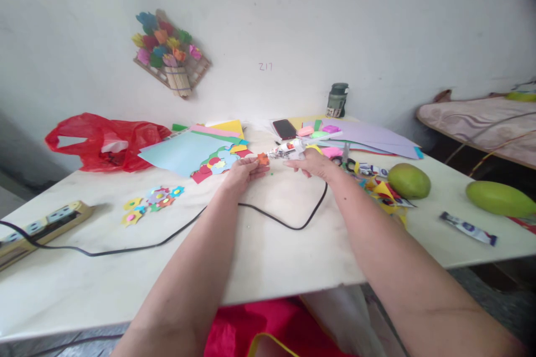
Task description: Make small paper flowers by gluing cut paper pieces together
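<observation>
Between the fingertips of my left hand (246, 172) is a small orange paper flower (263, 159). My right hand (312, 163) is wrapped round a white glue gun (293, 148), whose nozzle end points left at the orange flower. The glue gun's black cord (288, 227) loops across the table. Left of my left hand lie larger cut-out paper flowers (220, 163), and a group of small layered paper flowers (159, 198) rests further left on the white table (285, 268).
A red plastic bag (109, 139) and a power strip (46, 228) are at the left. Coloured sheets (377, 128), a phone (284, 129) and a bottle (337, 100) stand along the back. Paper scraps (383, 192), two green fruits (408, 181) and a tube (468, 228) lie at the right.
</observation>
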The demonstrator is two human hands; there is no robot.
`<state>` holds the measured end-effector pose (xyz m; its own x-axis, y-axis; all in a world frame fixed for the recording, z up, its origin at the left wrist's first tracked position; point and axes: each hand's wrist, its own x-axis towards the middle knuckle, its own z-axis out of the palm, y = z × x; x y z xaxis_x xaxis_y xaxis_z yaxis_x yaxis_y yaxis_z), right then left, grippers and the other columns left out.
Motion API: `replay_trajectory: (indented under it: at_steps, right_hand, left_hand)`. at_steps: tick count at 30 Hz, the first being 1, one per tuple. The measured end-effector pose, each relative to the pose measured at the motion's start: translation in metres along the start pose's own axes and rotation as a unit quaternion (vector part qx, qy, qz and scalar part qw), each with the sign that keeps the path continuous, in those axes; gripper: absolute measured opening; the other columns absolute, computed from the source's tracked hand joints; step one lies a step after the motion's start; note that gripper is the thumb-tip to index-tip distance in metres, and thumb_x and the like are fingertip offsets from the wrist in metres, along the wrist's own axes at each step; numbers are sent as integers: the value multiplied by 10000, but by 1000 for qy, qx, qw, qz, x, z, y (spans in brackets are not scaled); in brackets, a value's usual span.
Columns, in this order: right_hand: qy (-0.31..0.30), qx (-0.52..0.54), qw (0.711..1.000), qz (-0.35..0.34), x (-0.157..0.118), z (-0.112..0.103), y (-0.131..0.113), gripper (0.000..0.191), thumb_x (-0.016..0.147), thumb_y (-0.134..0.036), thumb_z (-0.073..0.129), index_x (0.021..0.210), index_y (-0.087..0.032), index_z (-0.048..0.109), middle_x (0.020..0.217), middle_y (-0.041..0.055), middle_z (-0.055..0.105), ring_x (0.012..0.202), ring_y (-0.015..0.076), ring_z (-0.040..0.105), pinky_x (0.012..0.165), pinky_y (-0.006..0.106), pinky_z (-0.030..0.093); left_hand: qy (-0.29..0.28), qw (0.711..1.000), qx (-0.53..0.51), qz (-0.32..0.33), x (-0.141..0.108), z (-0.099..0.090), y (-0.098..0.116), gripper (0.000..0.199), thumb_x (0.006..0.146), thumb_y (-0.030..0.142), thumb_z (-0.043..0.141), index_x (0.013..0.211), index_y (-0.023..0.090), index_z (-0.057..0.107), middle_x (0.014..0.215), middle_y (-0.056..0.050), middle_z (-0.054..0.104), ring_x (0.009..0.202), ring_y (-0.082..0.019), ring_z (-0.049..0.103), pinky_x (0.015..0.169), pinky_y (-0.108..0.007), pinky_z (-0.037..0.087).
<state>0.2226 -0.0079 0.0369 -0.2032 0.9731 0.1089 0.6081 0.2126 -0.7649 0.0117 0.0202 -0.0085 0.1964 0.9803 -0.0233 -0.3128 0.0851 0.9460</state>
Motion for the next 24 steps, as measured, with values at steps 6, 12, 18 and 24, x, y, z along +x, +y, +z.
replay_trajectory:
  at_steps: [6,12,18,24]
  right_hand:
    - [-11,5,1000,-7,-1,-2,1,233,735,-325,620,631,-133,539,569,5,574,343,40,386,389,198,354]
    - [-15,-3,1000,13,-3,-1,-4,216,741,-307,617,641,-133,538,564,6,584,341,38,381,379,192,347]
    - [-12,11,1000,7,1,3,1,220,737,-319,621,651,-133,542,601,13,604,334,40,387,366,198,350]
    - [-1,0,1000,7,-1,1,-2,209,734,-306,629,645,-133,553,539,-2,581,333,41,383,376,196,354]
  left_hand:
    - [6,1000,-2,-1,0,0,0,48,775,97,562,792,82,604,786,-112,680,747,-198,677,636,-267,549]
    - [-9,1000,0,8,2,-1,-1,92,778,102,559,840,84,624,854,-122,686,757,-198,678,644,-273,552]
    - [-11,1000,3,6,2,-2,-1,99,769,105,575,844,82,635,861,-131,686,761,-205,678,654,-281,554]
    - [-8,1000,-9,3,3,-3,-2,78,754,97,596,819,76,635,843,-133,687,753,-205,678,714,-321,556]
